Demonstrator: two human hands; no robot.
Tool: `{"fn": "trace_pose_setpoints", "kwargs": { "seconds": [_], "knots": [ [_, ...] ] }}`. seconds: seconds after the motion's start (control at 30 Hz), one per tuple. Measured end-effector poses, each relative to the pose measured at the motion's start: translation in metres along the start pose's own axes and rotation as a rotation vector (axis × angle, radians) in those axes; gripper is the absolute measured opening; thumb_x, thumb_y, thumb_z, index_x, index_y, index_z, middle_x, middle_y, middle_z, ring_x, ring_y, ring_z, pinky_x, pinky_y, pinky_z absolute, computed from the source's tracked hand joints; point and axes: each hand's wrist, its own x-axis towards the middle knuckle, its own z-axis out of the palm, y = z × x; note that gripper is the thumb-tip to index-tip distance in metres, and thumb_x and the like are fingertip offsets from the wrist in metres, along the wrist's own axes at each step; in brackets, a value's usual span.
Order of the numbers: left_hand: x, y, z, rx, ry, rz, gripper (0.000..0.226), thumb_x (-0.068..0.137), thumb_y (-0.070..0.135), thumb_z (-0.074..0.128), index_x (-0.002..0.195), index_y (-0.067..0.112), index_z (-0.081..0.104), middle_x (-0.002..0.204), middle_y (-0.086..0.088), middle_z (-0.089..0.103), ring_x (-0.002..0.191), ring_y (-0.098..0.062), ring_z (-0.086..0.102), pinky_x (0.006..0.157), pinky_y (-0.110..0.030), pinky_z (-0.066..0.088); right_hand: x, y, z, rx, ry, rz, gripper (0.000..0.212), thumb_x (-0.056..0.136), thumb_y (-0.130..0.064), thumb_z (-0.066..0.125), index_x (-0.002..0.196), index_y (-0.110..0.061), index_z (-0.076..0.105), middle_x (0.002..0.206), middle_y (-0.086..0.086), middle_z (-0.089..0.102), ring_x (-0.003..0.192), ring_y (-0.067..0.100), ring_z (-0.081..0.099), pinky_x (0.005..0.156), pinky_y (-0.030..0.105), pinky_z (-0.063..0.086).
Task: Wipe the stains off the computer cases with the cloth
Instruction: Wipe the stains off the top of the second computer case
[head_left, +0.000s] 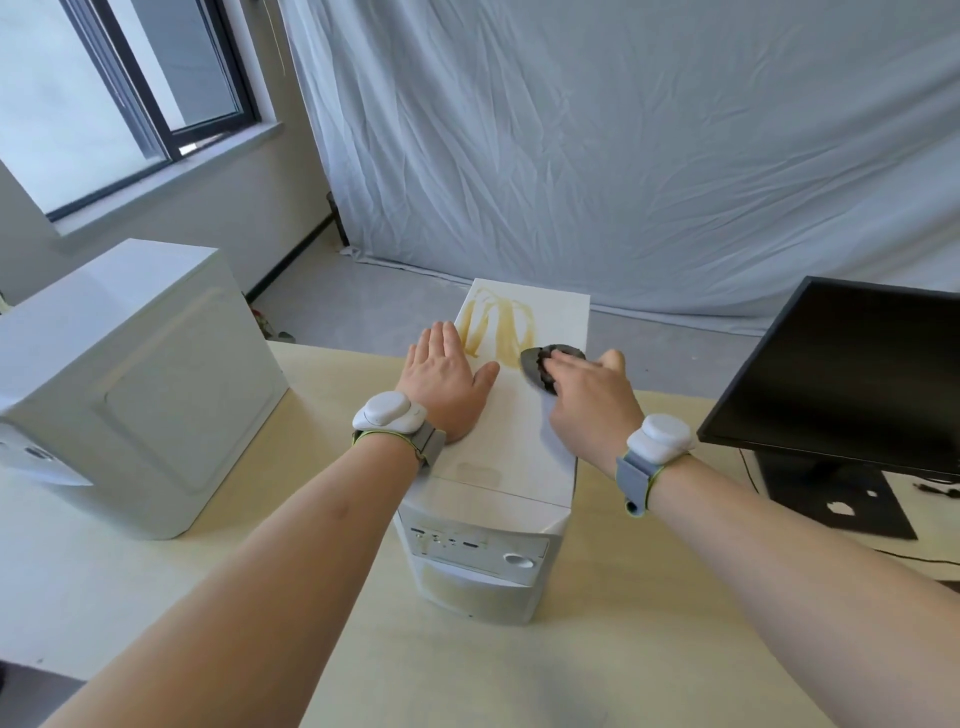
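Partly hidden under the right hand (587, 395), the dark grey cloth (545, 364) shows only its crumpled front edge, so how much of it lies beneath the palm is hard to make out. That hand presses down on the cloth with its fingers laid over it and slightly bent, the thumb sticking out to the right; the cloth sits on the top panel of the white tower computer case (514, 415), near the panel's right edge and just beside the yellowish smeared stain (496, 325) that covers the far left part of the panel. The left hand (441, 384) lies flat on the same panel along its left edge, fingers straight and close together, thumb spread toward the middle — its fingertips reach the near end of the stain. Both wrists wear a white sensor on a grey strap. This case stands at the middle of the pale desk (649, 649), front panel facing the camera. A second white computer case (135, 384) stands at the desk's left edge, its lower front cut off and blurred. At the right edge a black monitor (852, 374) is cut off by the frame — its screen dark.
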Motion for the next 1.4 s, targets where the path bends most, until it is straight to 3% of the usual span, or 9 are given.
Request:
{"fn": "trace_pose_setpoints", "kwargs": {
  "seconds": [0.13,0.27,0.33,0.43,0.67,0.9,1.03,1.27,1.4],
  "knots": [
    [0.002,0.000,0.000,0.012,-0.023,0.004,0.080,0.102,0.057,0.030,0.157,0.002,0.011,0.167,-0.014,0.013,0.155,-0.029,0.008,0.126,-0.045,0.011,0.006,0.000,-0.026,0.148,-0.079,0.055,0.037,0.090,-0.003,0.037,0.107,-0.015,0.068,0.099,0.000,0.066,0.103,0.031,0.042,0.082,0.034,0.034],
    [0.003,-0.001,0.002,-0.002,-0.021,-0.005,0.079,0.102,0.057,0.031,0.156,0.002,0.014,0.166,-0.014,0.016,0.155,-0.029,0.010,0.125,-0.045,0.013,0.046,0.017,-0.024,0.170,0.046,0.183,0.031,0.098,-0.014,0.041,0.121,-0.012,0.060,0.133,0.004,0.056,0.117,0.035,0.046,0.090,0.035,0.028],
    [0.002,-0.001,0.002,-0.002,-0.013,-0.007,0.079,0.102,0.056,0.031,0.156,0.001,0.013,0.166,-0.015,0.015,0.155,-0.030,0.010,0.125,-0.045,0.012,0.045,0.010,-0.011,0.158,-0.006,0.254,0.035,0.101,-0.019,0.042,0.132,-0.016,0.055,0.140,0.003,0.046,0.119,0.038,0.041,0.093,0.035,0.030],
    [0.001,-0.001,-0.001,-0.011,-0.018,-0.009,0.080,0.103,0.055,0.031,0.157,0.000,0.010,0.167,-0.017,0.011,0.155,-0.030,0.007,0.126,-0.044,0.009,0.029,-0.005,-0.003,0.151,0.079,0.326,0.032,0.097,-0.016,0.045,0.125,-0.012,0.061,0.127,0.008,0.050,0.109,0.036,0.042,0.087,0.034,0.034],
    [0.000,-0.001,-0.001,-0.016,-0.054,0.016,0.083,0.104,0.058,0.023,0.159,0.000,0.001,0.168,-0.017,0.002,0.156,-0.028,0.000,0.127,-0.043,0.006,-0.014,-0.029,-0.038,0.039,-0.043,0.034,0.016,0.085,-0.019,0.046,0.075,-0.013,0.056,0.086,-0.001,0.046,0.075,0.025,0.045,0.058,0.031,0.030],
    [-0.002,0.001,-0.005,-0.008,-0.053,0.043,0.082,0.104,0.058,0.020,0.159,0.000,0.002,0.168,-0.016,0.005,0.156,-0.028,0.003,0.126,-0.044,0.006,0.032,-0.004,-0.027,0.106,-0.022,0.150,0.024,0.090,-0.014,0.050,0.098,-0.012,0.073,0.107,0.007,0.055,0.093,0.032,0.055,0.069,0.031,0.037],
    [-0.003,0.001,-0.007,-0.017,-0.064,0.037,0.080,0.105,0.056,0.020,0.159,0.000,0.002,0.168,-0.016,0.005,0.156,-0.028,0.002,0.126,-0.043,0.006,0.061,-0.006,-0.023,0.067,-0.044,0.257,0.023,0.086,-0.015,0.049,0.092,-0.009,0.070,0.109,0.008,0.054,0.090,0.035,0.057,0.069,0.033,0.043],
    [-0.003,-0.001,-0.007,-0.069,-0.069,0.046,0.079,0.105,0.057,0.016,0.159,0.001,0.002,0.168,-0.016,0.005,0.156,-0.028,0.002,0.126,-0.044,0.007,0.002,-0.032,-0.038,0.141,-0.130,-0.033,0.017,0.081,-0.019,0.051,0.078,-0.016,0.067,0.088,-0.003,0.051,0.079,0.026,0.053,0.063,0.033,0.043],
    [-0.004,0.000,-0.010,-0.073,-0.071,0.048,0.079,0.105,0.056,0.015,0.159,0.001,0.003,0.168,-0.016,0.006,0.156,-0.028,0.002,0.126,-0.044,0.007,0.010,-0.014,-0.036,0.147,-0.098,-0.007,0.022,0.082,-0.013,0.051,0.086,-0.017,0.073,0.090,-0.005,0.050,0.081,0.024,0.051,0.062,0.030,0.035]
  ]
}}
